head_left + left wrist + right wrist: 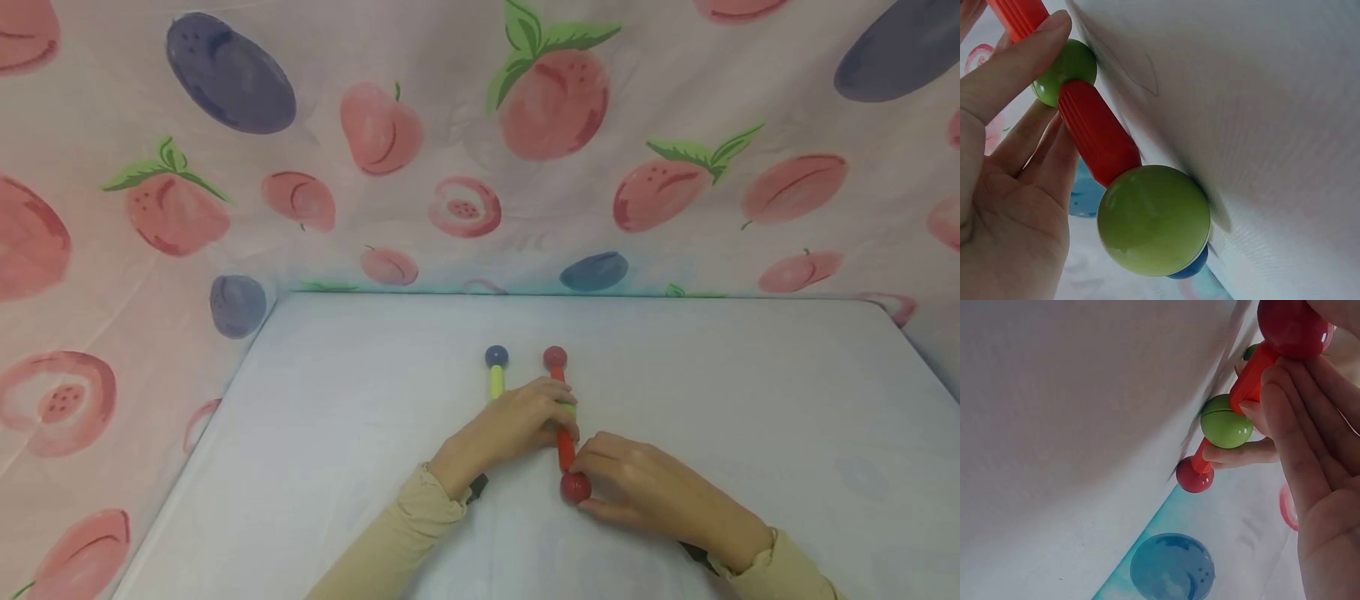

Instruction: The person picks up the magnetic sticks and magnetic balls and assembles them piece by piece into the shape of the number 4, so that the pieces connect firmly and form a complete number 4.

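Magnetic sticks and balls are joined on the white table. My left hand pinches a green ball between thumb and fingers. From that ball a red stick runs to another green ball. My right hand holds the red ball at the near end, which joins a red stick leading up to the pinched green ball. Beyond it, a short red stick meets the far red ball. Left of that, a blue ball tops a yellow-green stick, its lower end hidden by my left hand.
The white tabletop spreads around the pieces. A fruit-printed cloth hangs behind the table and along its left side. Dark wrist straps show below the sleeves.
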Demonstrator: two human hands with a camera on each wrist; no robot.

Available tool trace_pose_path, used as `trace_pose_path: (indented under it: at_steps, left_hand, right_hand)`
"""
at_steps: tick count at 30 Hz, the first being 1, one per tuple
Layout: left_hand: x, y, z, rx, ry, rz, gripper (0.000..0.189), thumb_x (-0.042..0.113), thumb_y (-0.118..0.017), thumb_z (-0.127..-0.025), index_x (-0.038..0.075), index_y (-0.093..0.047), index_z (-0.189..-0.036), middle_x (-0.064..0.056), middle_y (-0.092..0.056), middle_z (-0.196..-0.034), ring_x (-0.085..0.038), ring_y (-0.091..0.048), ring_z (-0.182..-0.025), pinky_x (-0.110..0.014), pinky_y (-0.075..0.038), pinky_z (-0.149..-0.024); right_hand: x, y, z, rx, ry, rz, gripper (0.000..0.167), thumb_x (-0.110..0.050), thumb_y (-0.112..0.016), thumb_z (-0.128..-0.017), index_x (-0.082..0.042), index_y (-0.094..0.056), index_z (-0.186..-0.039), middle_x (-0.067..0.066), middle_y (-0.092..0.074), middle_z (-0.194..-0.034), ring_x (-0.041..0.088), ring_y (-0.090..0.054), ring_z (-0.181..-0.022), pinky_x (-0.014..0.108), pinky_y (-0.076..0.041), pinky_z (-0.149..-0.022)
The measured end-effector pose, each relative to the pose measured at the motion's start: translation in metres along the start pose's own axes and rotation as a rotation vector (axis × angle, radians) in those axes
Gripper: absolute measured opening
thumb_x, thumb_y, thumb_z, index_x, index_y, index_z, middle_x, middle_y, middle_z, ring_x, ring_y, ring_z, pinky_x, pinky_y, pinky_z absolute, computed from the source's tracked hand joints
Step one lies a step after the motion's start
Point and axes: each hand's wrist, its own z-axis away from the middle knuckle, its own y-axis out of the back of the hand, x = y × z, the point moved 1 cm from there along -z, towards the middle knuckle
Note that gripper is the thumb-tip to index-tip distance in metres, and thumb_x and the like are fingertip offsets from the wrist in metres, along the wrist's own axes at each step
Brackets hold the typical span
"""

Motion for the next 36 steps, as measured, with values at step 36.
trace_pose_path:
  at_steps: [36]
  left_hand:
    - [-0.001,0.004,0.0006,-0.021,0.01,0.037,0.019,0.015,-0.076,-0.088,0.023,-0.077,-0.105,0.004,-0.065,-0.128,-0.011,-0.047,-0.135,-0.02,-0.035,-0.113]
  right_hand:
    - [-0.0033,-0.0008,-0.003,-0.007,-0.047,0.033,0.033,-0.03,-0.086,-0.075,-0.017,-0.07,-0.101,-0.012,-0.065,-0.098,0.0,-0.056,-0.085,0.017,-0.054,-0.077]
